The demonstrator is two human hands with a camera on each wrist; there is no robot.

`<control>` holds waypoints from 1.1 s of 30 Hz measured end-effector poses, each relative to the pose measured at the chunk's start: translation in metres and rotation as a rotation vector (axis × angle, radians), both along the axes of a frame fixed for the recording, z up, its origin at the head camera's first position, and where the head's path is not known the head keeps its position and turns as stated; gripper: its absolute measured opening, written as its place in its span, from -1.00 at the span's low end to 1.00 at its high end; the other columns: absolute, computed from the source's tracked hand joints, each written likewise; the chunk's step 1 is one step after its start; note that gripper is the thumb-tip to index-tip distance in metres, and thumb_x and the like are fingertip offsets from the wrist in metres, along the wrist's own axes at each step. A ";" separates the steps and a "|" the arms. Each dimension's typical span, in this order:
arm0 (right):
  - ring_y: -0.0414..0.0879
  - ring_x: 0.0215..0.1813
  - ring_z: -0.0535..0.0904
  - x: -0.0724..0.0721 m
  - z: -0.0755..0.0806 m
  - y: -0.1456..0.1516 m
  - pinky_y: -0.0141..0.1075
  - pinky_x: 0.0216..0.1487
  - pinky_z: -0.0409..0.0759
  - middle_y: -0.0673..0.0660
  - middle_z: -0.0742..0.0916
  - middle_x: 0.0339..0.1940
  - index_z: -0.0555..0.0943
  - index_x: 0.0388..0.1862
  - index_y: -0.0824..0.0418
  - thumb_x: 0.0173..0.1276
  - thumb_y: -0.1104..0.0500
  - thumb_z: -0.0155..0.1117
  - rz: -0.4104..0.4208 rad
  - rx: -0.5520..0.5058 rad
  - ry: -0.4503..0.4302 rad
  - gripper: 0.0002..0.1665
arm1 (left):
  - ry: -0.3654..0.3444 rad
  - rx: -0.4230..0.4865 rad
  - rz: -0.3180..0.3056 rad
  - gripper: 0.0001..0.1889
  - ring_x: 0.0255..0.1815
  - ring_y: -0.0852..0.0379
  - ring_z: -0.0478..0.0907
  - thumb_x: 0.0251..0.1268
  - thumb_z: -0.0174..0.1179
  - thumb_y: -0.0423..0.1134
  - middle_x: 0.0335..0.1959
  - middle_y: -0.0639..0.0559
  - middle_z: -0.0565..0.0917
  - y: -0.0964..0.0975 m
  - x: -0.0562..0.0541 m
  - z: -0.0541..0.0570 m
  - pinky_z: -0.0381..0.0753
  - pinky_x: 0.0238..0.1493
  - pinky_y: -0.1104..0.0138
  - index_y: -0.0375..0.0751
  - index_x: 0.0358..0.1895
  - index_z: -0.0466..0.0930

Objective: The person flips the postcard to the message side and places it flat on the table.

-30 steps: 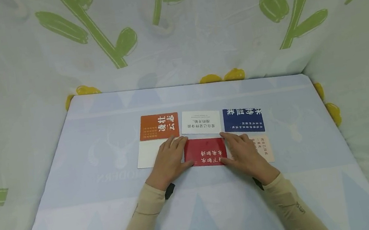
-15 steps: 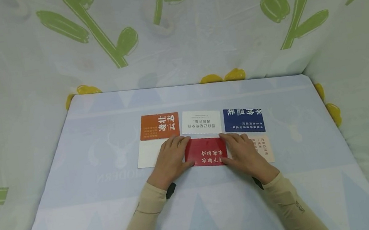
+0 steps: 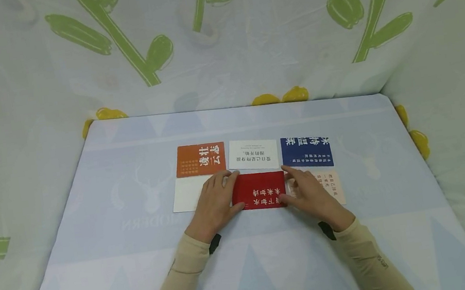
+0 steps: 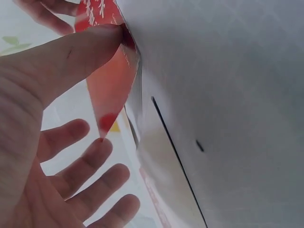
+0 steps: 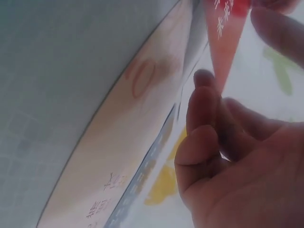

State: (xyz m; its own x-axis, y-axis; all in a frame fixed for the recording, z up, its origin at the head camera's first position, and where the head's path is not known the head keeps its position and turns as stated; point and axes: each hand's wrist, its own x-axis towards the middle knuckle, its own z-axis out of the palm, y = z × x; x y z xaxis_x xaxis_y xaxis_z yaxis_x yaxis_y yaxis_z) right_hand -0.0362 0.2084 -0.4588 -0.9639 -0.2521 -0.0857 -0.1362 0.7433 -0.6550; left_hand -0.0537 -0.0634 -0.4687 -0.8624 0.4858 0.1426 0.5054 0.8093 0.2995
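A red card with white lettering lies in the middle of the near row, between both hands. My left hand holds its left end, thumb at the near corner and fingertips at the far corner. In the left wrist view the thumb presses on the card's edge. At the other end my right hand holds the card the same way, fingertips meeting its pointed corner in the right wrist view. The left hand partly covers a blank white card, the right hand a peach card.
Behind sits a second row: an orange card, a white card with dark text and a dark blue card. The pale patterned table is walled at the back and sides by leaf-printed cloth.
My right fingertips have shifted slightly right along the red card's end, uncovering more of its far right corner. The card looks a brighter red. The left hand stays almost in place.
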 end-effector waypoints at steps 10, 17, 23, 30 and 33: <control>-0.05 -0.21 0.54 0.000 0.003 0.003 -0.23 -0.23 0.54 0.16 0.75 -0.06 0.37 0.49 0.28 0.36 0.18 0.41 -0.068 -0.040 -0.103 -0.24 | 0.032 0.033 0.008 -0.02 0.30 -0.07 0.39 0.00 0.59 0.02 0.27 -0.15 0.45 0.000 0.001 -0.003 0.44 0.31 0.03 -0.25 0.48 0.31; -0.08 -0.26 0.54 0.002 0.004 0.003 -0.22 -0.26 0.53 0.11 0.73 -0.17 0.50 0.38 0.26 0.35 0.24 0.40 -0.077 -0.036 -0.089 -0.38 | 0.086 0.110 0.024 -0.11 0.20 -0.05 0.47 0.09 0.54 -0.07 0.25 -0.17 0.48 -0.005 0.000 -0.002 0.57 0.16 0.10 -0.26 0.47 0.31; -0.09 -0.28 0.54 0.003 0.005 0.003 -0.24 -0.29 0.53 0.11 0.74 -0.18 0.51 0.37 0.25 0.35 0.24 0.40 -0.083 -0.025 -0.083 -0.39 | 0.135 0.234 0.145 -0.37 -0.22 0.04 0.59 0.22 0.45 -0.19 -0.04 -0.08 0.66 -0.012 -0.001 0.005 0.62 -0.29 0.25 -0.26 0.34 0.47; -0.09 -0.29 0.53 0.003 0.003 0.004 -0.24 -0.29 0.53 0.10 0.73 -0.19 0.54 0.32 0.26 0.35 0.24 0.40 -0.088 -0.012 -0.075 -0.44 | -0.024 0.260 0.245 -0.59 -0.54 0.22 0.44 0.32 0.36 -0.15 -0.45 0.10 0.68 -0.009 0.004 0.011 0.42 -0.57 0.40 -0.21 0.18 0.64; -0.09 -0.29 0.54 0.004 0.003 0.004 -0.24 -0.29 0.54 0.11 0.74 -0.18 0.56 0.29 0.25 0.35 0.24 0.40 -0.089 -0.007 -0.071 -0.47 | -0.120 0.253 0.265 -0.61 -0.56 0.24 0.43 0.36 0.32 -0.14 -0.46 0.11 0.68 -0.007 0.005 0.012 0.42 -0.58 0.41 -0.21 0.18 0.66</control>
State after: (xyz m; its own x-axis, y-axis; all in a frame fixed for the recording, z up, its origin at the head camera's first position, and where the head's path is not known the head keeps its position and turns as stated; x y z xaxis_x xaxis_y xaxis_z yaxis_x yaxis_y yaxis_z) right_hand -0.0326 0.2128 -0.4559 -0.9740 -0.1664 -0.1534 -0.0225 0.7458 -0.6658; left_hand -0.0489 -0.0701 -0.4568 -0.9711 0.2062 0.1198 0.2379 0.8001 0.5508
